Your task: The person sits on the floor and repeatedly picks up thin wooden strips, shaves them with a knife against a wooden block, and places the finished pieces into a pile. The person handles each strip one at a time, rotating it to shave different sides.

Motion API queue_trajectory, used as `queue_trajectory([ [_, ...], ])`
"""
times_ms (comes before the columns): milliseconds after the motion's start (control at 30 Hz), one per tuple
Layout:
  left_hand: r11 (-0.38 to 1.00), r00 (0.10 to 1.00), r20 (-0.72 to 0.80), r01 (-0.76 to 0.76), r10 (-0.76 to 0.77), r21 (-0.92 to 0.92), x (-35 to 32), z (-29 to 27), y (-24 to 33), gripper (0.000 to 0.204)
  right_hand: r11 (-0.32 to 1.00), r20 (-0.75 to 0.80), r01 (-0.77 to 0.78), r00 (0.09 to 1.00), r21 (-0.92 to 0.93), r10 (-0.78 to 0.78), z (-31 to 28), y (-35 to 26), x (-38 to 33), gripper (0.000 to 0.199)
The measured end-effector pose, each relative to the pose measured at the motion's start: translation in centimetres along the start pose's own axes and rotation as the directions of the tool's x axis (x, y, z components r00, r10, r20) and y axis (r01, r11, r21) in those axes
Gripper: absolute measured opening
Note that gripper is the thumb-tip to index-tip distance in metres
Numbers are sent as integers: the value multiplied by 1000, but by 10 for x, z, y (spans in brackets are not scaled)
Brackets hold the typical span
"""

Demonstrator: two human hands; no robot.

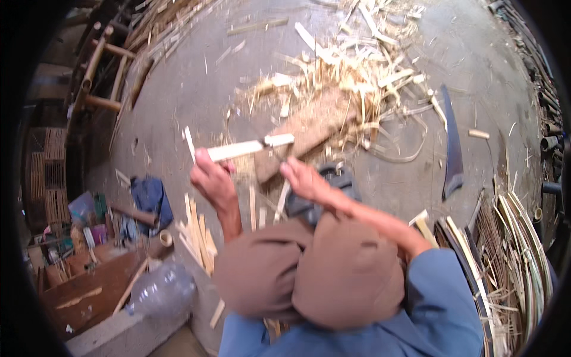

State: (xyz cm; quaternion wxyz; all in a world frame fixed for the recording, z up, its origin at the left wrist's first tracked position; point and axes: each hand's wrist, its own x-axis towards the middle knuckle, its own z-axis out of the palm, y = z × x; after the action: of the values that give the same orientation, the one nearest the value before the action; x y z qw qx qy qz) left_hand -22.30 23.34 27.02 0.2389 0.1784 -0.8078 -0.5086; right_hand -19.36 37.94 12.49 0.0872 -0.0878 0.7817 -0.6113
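Grey concrete floor (196, 83), littered with pale bamboo shavings (351, 71), is seen from above; the person is seated low, knees in brown cloth drawn up beneath the hands. A flat bamboo strip (238, 150) is held roughly level above the knees by the left hand (213, 181), whose fingers are closed round its near end, thumb on top, probably so the free end projects toward the other hand for working. The right hand (303, 178) is placed just beside that free end, its fingers curled; a thin dark tool seems to run from it to the strip, but blur makes it impossible to tell what, if anything, is gripped. A wooden block (306, 128) lies on the floor directly beyond the strip, within the shavings, likely serving as a chopping rest. A dark curved blade (453, 149) is laid flat, well apart to the right, out of reach of the work. Cut slats (199, 232) are gathered by the left knee, close for picking up. Long split strips (523, 250) are bundled at the right edge. A clear plastic bottle (160, 291) and blue cloth (150, 199) lie to the left.
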Motion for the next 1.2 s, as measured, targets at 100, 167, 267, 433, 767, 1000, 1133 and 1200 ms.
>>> queue_trajectory([
  [100,1000,1000,-10,18,-18,-16,-9,-6,-5,48,801,384,-502,844,326,373,-32,-47,-9,41],
  [167,1000,1000,4,-26,26,18,-16,-7,-2,47,981,183,58,979,188,-92,-17,-56,-19,39],
  [267,998,1000,12,16,-17,58,-22,-7,4,47,994,107,-113,988,-4,113,-9,10,-12,32],
  [433,995,994,-69,84,-88,-58,8,-17,-15,50,983,94,1,995,185,-19,9,-9,-10,38],
  [767,997,997,-49,54,-56,-49,-3,-22,-17,49,999,46,-37,998,-29,38,7,29,-15,36],
  [1000,995,993,-77,81,-85,-51,2,-25,-21,45,996,55,-90,994,3,90,5,24,-1,32],
  [1133,995,993,-65,102,-103,-18,6,-28,-28,47,958,94,-202,970,-205,224,-7,79,0,35],
  [1200,995,997,-33,73,-75,-62,5,-31,-28,47,942,-4,-255,965,-217,261,-20,87,3,45],
])
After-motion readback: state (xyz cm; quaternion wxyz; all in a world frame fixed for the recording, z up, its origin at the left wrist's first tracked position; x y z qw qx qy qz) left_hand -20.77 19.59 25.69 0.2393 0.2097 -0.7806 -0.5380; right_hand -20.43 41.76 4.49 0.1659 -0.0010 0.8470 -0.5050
